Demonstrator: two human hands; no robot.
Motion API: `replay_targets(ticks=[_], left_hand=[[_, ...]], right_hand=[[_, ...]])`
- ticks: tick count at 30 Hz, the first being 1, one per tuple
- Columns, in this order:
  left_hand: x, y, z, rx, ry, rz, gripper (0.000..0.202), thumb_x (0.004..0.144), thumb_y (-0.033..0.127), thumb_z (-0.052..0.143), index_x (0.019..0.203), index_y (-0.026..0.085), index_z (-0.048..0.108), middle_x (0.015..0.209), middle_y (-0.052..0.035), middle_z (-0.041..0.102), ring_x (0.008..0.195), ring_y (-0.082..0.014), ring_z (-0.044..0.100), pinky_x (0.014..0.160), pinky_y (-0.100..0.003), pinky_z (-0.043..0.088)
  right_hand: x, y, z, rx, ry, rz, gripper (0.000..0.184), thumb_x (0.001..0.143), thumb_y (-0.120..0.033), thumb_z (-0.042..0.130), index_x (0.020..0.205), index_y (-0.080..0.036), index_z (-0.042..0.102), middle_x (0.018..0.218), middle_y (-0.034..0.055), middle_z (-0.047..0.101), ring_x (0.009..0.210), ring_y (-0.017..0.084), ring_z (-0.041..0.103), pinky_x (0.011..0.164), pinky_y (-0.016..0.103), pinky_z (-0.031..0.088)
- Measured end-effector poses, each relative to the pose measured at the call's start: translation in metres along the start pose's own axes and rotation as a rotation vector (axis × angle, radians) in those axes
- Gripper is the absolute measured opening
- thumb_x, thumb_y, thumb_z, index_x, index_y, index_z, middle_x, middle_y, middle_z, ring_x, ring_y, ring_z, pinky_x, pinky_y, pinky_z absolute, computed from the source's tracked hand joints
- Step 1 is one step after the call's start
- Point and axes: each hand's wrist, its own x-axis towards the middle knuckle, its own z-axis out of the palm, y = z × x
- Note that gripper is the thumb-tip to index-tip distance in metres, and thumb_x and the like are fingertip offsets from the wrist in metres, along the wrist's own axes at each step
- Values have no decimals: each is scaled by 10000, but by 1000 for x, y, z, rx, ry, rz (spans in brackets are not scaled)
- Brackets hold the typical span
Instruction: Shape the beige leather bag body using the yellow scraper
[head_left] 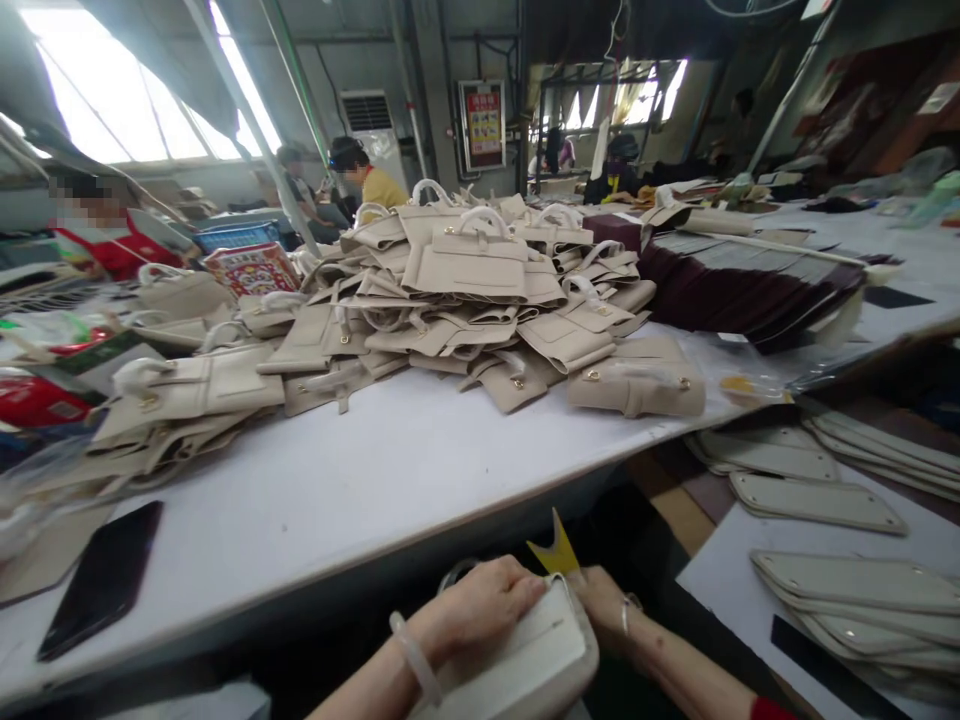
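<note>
My left hand is closed over the upper edge of a cream handbag near my lap. The bag is tilted, with a small slit in its pale face, and its lower part runs out of view. My right hand is at the far right edge of the same bag. Beside its fingers a yellow, notched, flat piece sticks up and looks gripped there; the bag partly hides those fingertips. A curved, clear-wrapped handle shows behind my left hand.
A heap of beige handbags covers the back of the white table. A black phone lies at the front left. Pale bag panels are stacked at the right, below dark maroon pieces. Co-workers sit further back.
</note>
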Motion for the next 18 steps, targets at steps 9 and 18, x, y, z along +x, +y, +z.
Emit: replay_targets(ticks=[9, 18], left_hand=[[4, -11, -1, -33, -10, -20, 454, 933, 467, 428, 593, 175, 497, 565, 41, 426, 540, -100, 390, 518, -246, 285], [3, -15, 2, -164, 113, -96, 801, 868, 494, 612, 1559, 307, 254, 994, -6, 691, 853, -188, 622, 755, -275, 465]], right_hand=[[-38, -32, -113, -351, -545, 53, 592, 767, -726, 585, 1000, -183, 614, 581, -6, 611, 419, 142, 553, 377, 239, 470], [-6, -108, -78, -1080, -28, -544, 601, 968, -585, 350, 702, -149, 668, 755, 158, 717, 771, 301, 672, 663, 359, 349]])
